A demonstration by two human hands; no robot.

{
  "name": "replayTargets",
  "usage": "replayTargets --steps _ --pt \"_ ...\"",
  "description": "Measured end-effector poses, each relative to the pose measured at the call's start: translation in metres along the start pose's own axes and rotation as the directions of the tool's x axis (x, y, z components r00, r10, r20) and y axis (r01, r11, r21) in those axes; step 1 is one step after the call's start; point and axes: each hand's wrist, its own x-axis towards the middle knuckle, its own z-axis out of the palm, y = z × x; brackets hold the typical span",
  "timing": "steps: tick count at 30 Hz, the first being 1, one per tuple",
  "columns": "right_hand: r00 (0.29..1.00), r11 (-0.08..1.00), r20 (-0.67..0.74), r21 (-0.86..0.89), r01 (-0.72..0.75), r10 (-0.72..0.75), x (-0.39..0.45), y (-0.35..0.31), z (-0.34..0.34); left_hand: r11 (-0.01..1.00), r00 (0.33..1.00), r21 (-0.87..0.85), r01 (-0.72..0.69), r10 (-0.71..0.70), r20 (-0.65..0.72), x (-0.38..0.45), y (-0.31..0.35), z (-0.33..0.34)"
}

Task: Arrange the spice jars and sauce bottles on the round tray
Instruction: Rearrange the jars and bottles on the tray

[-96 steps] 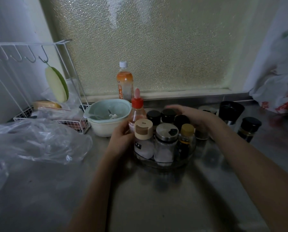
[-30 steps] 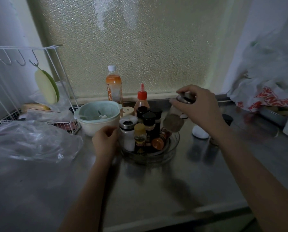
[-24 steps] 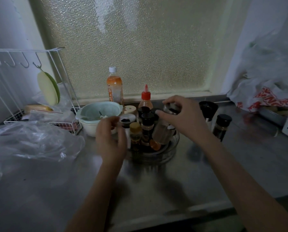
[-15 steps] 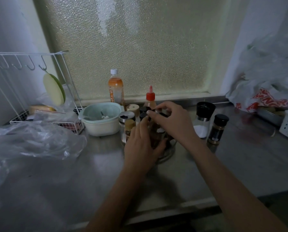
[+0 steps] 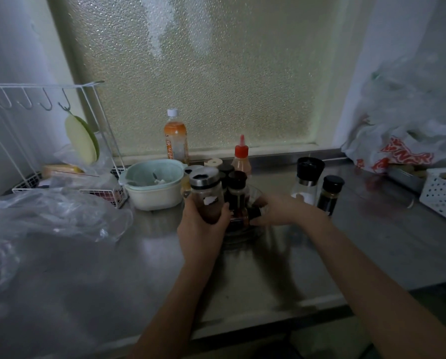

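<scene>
Over tray (image 5: pixel 242 235): left hand (image 5: pixel 202 229) wraps shaker jar (image 5: pixel 206 196); right hand (image 5: pixel 276 210) grip unclear.

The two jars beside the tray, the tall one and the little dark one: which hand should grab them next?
The right hand, probably. It rests at the tray's right side, close to the tall jar and the little dark jar. The left hand is busy holding a steel-capped jar, on the far side from them.

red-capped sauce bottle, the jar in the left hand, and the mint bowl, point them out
red-capped sauce bottle (image 5: pixel 241 161): head view, on its body
jar (image 5: pixel 206 195): head view, on its glass side
mint bowl (image 5: pixel 153 195): head view, on its front wall
</scene>
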Motion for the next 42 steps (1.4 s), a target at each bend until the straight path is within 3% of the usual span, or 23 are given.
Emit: replayTargets --steps 2,5,7,9,11,15,21,26,31,33,38,42 --pt "0.997 0.997 0.044 0.063 0.054 -0.056 0.001 -0.007 0.001 1.0 1.0 -0.005 -0.008 0.008 0.002 -0.001 0.0 0.0" --pt "0.99 0.98 -0.008 0.141 0.144 -0.144 -0.006 -0.011 0.0 0.999 0.999 -0.009 -0.042 0.042 0.003 -0.003 0.001 -0.001" --pt "0.973 0.982 -0.162 0.064 0.177 -0.165 -0.011 -0.013 0.001 0.995 0.995 -0.014 -0.097 0.097 0.005 -0.003 0.001 -0.002" --pt "0.908 0.982 -0.375 -0.081 0.17 -0.187 -0.009 -0.015 0.002 0.987 0.987 -0.018 -0.159 0.159 0.021 -0.005 0.001 -0.002" --pt "0.872 0.972 -0.452 0.038 0.23 -0.189 -0.002 -0.018 0.004 0.981 0.98 -0.012 -0.194 0.194 0.041 -0.006 0.002 -0.002" --pt "0.846 0.837 -0.485 0.35 0.422 -0.224 0.001 -0.037 0.013 0.983 0.98 -0.028 -0.184 0.185 0.068 -0.01 0.001 -0.004" --pt "0.761 0.717 -0.612 0.429 0.549 -0.216 -0.006 -0.053 0.029 0.99 0.989 -0.047 -0.13 0.133 0.071 -0.009 0.001 -0.004" --pt "0.808 0.668 -0.553 0.524 0.529 -0.205 -0.006 -0.049 0.038 0.994 0.988 -0.07 -0.087 0.095 0.125 -0.003 -0.004 0.001" --pt "0.872 0.397 -0.436 0.776 0.489 -0.222 -0.008 -0.033 0.051 0.994 0.966 -0.093 -0.057 0.078 0.247 -0.002 -0.01 0.006" --pt "0.868 0.429 -0.467 0.758 0.492 -0.171 -0.01 -0.033 0.055 0.994 0.946 -0.063 -0.09 0.105 0.306 -0.002 -0.012 0.008" --pt "0.782 0.68 -0.62 0.598 0.423 0.059 -0.017 -0.026 0.055 0.973 0.899 0.03 -0.23 0.201 0.389 -0.004 -0.013 0.012" --pt "0.695 0.673 -0.671 0.641 0.37 0.258 -0.017 -0.007 0.046 0.949 0.92 0.106 -0.297 0.254 0.299 -0.004 -0.01 0.01"
